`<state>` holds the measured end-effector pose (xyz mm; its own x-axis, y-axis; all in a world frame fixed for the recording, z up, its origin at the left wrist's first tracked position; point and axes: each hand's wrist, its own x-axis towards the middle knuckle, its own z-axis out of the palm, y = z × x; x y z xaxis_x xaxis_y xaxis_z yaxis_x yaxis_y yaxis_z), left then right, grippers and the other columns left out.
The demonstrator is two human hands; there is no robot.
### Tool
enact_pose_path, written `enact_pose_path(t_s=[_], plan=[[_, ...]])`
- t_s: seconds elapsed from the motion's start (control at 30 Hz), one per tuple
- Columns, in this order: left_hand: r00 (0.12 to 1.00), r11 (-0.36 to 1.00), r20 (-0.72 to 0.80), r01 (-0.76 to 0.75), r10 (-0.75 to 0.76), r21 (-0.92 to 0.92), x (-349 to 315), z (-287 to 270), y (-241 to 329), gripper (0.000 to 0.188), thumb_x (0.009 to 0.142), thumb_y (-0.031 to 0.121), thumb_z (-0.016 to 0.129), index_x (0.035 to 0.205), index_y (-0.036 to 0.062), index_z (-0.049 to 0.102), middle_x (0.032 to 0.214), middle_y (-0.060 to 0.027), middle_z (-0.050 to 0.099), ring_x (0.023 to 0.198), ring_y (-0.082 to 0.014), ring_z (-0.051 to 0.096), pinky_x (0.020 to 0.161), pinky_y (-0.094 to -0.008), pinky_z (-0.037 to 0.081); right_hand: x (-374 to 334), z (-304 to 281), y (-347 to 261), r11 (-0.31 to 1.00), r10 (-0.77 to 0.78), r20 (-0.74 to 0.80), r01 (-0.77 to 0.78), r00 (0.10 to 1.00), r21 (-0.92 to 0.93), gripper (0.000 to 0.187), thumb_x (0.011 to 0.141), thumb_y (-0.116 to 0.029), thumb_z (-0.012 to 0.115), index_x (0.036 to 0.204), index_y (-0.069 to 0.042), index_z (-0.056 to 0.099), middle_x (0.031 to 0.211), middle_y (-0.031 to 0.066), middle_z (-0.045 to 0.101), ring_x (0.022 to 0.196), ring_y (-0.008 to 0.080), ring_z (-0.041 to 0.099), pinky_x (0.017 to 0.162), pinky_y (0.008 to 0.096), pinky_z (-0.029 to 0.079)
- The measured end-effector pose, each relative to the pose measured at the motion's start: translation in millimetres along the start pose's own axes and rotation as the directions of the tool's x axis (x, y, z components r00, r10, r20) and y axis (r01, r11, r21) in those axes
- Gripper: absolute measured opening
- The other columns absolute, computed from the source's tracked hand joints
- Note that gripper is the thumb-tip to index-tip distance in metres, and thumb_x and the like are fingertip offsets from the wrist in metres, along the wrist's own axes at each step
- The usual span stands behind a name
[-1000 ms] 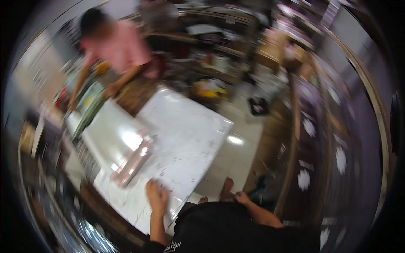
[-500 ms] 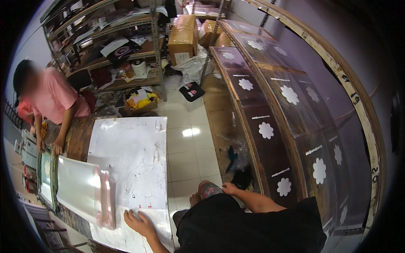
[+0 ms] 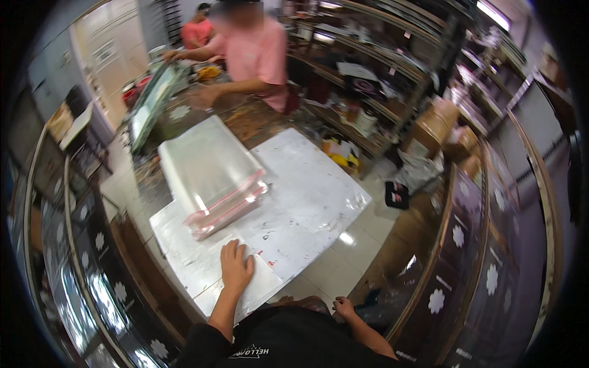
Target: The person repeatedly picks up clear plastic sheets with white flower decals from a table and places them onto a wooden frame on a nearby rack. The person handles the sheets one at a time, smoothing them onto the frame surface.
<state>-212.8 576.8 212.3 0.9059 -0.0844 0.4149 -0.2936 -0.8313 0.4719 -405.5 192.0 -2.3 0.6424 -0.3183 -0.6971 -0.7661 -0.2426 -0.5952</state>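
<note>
My left hand (image 3: 237,267) lies palm down on the white board (image 3: 307,184) on the worktable, fingers spread, just short of a stack of clear plastic bags (image 3: 208,165). The pink-striped ends of the bags face me. Close to my knee, my right hand (image 3: 343,306) hangs with its fingers loosely curled, and I see nothing in it. Across the table a person in a pink shirt (image 3: 254,52) grips a green-edged screen frame (image 3: 150,104) tilted up at one side. Their other hand reaches over a dark sheet with a white flower shape (image 3: 179,112).
Drying racks with flower-printed dark sheets stand at my right (image 3: 457,264) and left (image 3: 98,270). Beyond the table are metal shelves (image 3: 368,55), a cardboard box (image 3: 431,126) and a black printed cloth (image 3: 397,195) on the floor. Another person (image 3: 196,30) is farther back.
My view has turned left, toward the table and the person in pink. That person's screen frame is now tilted up, where it lay lower before. My left hand still rests on the board.
</note>
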Motion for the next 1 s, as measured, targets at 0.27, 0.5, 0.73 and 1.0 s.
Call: enact_pose_path(t_s=[0.27,0.5,0.73,1.0], plan=[[1.0,0.999,-0.011,0.026,-0.026,-0.025,-3,-7,2,0.041,0.081,0.018,0.07,0.117,0.001,0.06,0.133,-0.0214,0.052,0.128,-0.0406,0.045,0.114,-0.0537,0.031,15,1,16,0.976,-0.143,-0.026,0.137,0.989,-0.171,0.044,0.087,-0.024,0.063,0.123,0.003,0.063,0.107,0.0212,0.071,0.096,0.0277,0.071,0.082,0.0368,0.055],[1.0,0.999,-0.001,0.031,-0.031,-0.039,-3,-5,-2,0.041,0.081,0.02,0.071,0.116,0.0015,0.062,0.133,-0.0219,0.053,0.129,-0.04,0.046,0.114,-0.0537,0.031,-23,-18,-11,0.981,-0.068,-0.133,0.042,0.989,-0.191,0.038,0.082,-0.024,0.064,0.11,0.001,0.071,0.103,0.0198,0.073,0.1,0.0297,0.07,0.089,0.0392,0.052],[1.0,0.997,-0.001,0.029,-0.029,-0.073,-2,-5,-3,0.039,0.081,0.02,0.07,0.115,0.001,0.063,0.131,-0.0204,0.054,0.129,-0.0381,0.045,0.114,-0.053,0.03,17,-17,40,0.987,-0.053,-0.115,0.035,0.992,-0.157,0.041,0.082,-0.026,0.063,0.112,0.001,0.071,0.103,0.0197,0.073,0.1,0.0308,0.07,0.091,0.0385,0.052],[0.995,0.976,-0.071,0.048,-0.064,-0.212,-3,-6,-11,0.033,0.082,0.015,0.068,0.112,0.0025,0.064,0.124,-0.0165,0.059,0.12,-0.0358,0.053,0.112,-0.0523,0.035,4,0,5,0.956,-0.074,0.011,0.074,0.997,-0.283,0.042,0.084,-0.023,0.065,0.117,0.003,0.067,0.109,0.023,0.071,0.099,0.0313,0.07,0.088,0.0377,0.054]])
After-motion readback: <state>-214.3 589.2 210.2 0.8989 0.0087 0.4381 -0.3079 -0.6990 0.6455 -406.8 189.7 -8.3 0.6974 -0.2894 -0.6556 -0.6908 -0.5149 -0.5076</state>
